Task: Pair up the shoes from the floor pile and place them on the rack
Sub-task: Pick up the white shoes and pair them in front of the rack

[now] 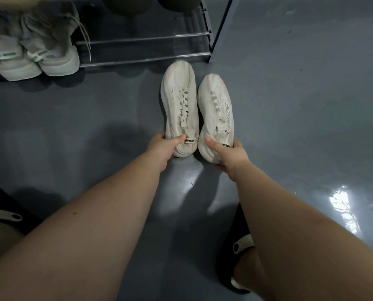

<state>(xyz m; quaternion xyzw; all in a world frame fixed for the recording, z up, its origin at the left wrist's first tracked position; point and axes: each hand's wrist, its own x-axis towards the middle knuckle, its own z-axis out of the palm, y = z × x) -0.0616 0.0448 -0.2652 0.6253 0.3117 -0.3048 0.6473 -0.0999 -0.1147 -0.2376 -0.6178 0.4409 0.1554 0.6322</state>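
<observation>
- On the grey floor (pixel 72 131), just in front of the rack (pixel 142 38), two cream sneakers sit side by side as a matched pair, almost touching along their inner edges.
- Left hand (pixel 159 146) grips the heel of the left sneaker (pixel 179 101), thumb laid over the pull tab and fingers curled round the outer side.
- Right hand (pixel 229 155) grips the heel of the right sneaker (pixel 216 105) the same way, thumb on top near the printed tab, fingers wrapped under the outer edge.
- Both sneakers lie upright on their soles, or close to it; whether the heels are lifted off the floor I cannot tell.
- Each long axis runs from the person toward the rack: toes point away at the lowest bars, heels toward the person. The two toes lean slightly toward each other.
- Progress, as I judge it: one beige pair with pale green stripes (pixel 33 55) already rests on the lower tier at the left, and dark rounded shapes on the tier above may be more shoes, too cropped to say.
- This cream pair is matched but not yet on the rack; the bare bars to the right of the beige pair look like the likely spot.
- No further loose shoes show on the floor, apart from the dark slippers (pixel 237 246) on the person's own feet.
</observation>
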